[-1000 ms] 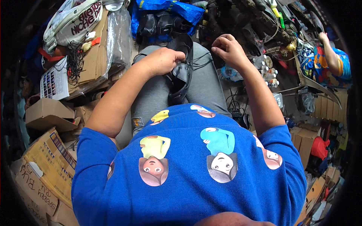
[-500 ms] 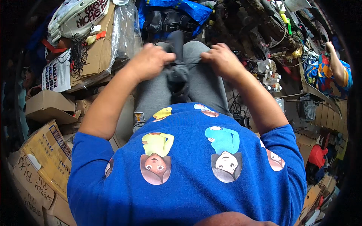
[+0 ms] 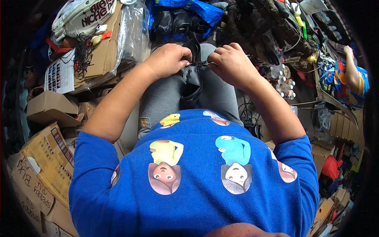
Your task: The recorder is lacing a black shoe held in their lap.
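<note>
- Blue shirt (image 3: 197, 205), printed with cartoon figures, nearest.
- Grey trousers (image 3: 160, 98) beyond it, a black shoe (image 3: 193, 82) lying on the lap.
- Left hand (image 3: 169, 60) and right hand (image 3: 231, 65) at either side of the shoe, fingertips pinching its black lace (image 3: 202, 63).
- Farther off, a blue bag (image 3: 205, 12).

boxes (image 3: 47, 110) left (cardboard); bottles (image 3: 277, 71) right; slatted panel (image 3: 342, 125) far right

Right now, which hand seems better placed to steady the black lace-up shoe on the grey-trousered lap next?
Probably the left hand: its fingers are close beside the black lace-up shoe. The right hand sits a little farther off, beyond the shoe's right side, fingers curled near the thin black laces.
</note>
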Demonstrator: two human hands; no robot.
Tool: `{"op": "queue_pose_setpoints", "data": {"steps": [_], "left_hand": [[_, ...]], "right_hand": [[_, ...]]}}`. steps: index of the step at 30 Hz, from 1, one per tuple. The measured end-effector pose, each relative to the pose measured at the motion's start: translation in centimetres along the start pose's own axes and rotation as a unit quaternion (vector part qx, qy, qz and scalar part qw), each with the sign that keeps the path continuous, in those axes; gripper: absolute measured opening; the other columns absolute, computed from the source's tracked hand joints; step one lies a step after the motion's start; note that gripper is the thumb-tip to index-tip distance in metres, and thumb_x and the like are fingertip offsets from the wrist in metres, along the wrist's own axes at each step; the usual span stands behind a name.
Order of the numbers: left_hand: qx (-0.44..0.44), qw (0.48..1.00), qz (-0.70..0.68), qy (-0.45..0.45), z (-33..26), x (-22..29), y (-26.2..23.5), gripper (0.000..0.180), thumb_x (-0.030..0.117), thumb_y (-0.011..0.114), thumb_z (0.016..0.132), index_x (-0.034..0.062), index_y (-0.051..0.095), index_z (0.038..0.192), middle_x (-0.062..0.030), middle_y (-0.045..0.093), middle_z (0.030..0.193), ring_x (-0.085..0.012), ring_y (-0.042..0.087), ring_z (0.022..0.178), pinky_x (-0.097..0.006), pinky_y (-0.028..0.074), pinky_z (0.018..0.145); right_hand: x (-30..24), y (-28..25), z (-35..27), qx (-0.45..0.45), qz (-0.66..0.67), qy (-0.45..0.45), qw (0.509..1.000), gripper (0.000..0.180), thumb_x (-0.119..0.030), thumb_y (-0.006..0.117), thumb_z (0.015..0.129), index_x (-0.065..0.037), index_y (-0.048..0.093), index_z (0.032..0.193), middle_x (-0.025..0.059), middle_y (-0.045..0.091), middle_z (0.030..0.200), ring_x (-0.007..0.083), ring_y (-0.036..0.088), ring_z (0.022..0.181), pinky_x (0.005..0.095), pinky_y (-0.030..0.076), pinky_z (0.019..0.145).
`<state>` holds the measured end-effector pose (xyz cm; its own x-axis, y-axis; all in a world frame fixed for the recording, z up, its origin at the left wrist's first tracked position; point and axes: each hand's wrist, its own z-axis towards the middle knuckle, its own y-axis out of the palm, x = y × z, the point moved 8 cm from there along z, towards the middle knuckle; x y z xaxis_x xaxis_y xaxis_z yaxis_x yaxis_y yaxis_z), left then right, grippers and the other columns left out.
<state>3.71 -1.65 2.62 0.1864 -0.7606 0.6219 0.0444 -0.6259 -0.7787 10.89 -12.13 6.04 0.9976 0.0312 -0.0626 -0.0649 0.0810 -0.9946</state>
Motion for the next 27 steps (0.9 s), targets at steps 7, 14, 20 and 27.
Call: {"op": "queue_pose_setpoints", "data": {"steps": [7,14,20,27], "left_hand": [[-0.037,0.998,0.021,0.038,0.4,0.1,1.5,0.011,0.009,0.056,0.082,0.0055,0.06,0.092,-0.0151,0.062,0.082,-0.0326,0.059,0.086,-0.039,0.046,0.076],[0.004,0.977,0.213,0.03,-3.9,-3.5,-2.2,0.023,0.002,0.049,0.077,0.0107,0.059,0.096,-0.0107,0.062,0.087,-0.0296,0.058,0.091,-0.04,0.038,0.088],[0.169,0.969,-0.044,-0.175,-17.2,-15.1,-11.9,0.008,0.01,0.056,0.088,0.0025,0.059,0.09,0.0008,0.055,0.075,-0.0072,0.05,0.073,-0.024,0.041,0.065],[0.214,0.735,-0.615,0.188,-11.2,-3.0,-16.3,0.019,0.019,0.055,0.093,0.0004,0.058,0.093,-0.007,0.058,0.094,-0.0237,0.058,0.099,-0.035,0.044,0.094]], "right_hand": [[-1.1,2.2,1.4,-0.033,-0.035,-0.032,0.998,0.012,-0.017,0.055,0.082,-0.015,0.062,0.091,0.0027,0.064,0.079,0.0215,0.061,0.085,0.0385,0.039,0.081],[2.8,3.7,-0.5,-0.071,0.004,-0.014,0.997,0.011,-0.016,0.054,0.082,-0.018,0.058,0.092,0.0023,0.063,0.076,0.0211,0.061,0.084,0.0398,0.039,0.084],[13.9,4.1,-8.8,-0.032,0.184,0.265,0.946,0.009,-0.019,0.062,0.084,-0.011,0.063,0.088,0.001,0.059,0.069,0.0131,0.059,0.074,0.0317,0.043,0.076],[9.6,-1.2,-2.2,0.273,0.782,0.231,0.51,0.019,-0.026,0.058,0.093,-0.007,0.061,0.092,0.0028,0.06,0.083,0.0094,0.052,0.073,0.0277,0.041,0.069]]}}
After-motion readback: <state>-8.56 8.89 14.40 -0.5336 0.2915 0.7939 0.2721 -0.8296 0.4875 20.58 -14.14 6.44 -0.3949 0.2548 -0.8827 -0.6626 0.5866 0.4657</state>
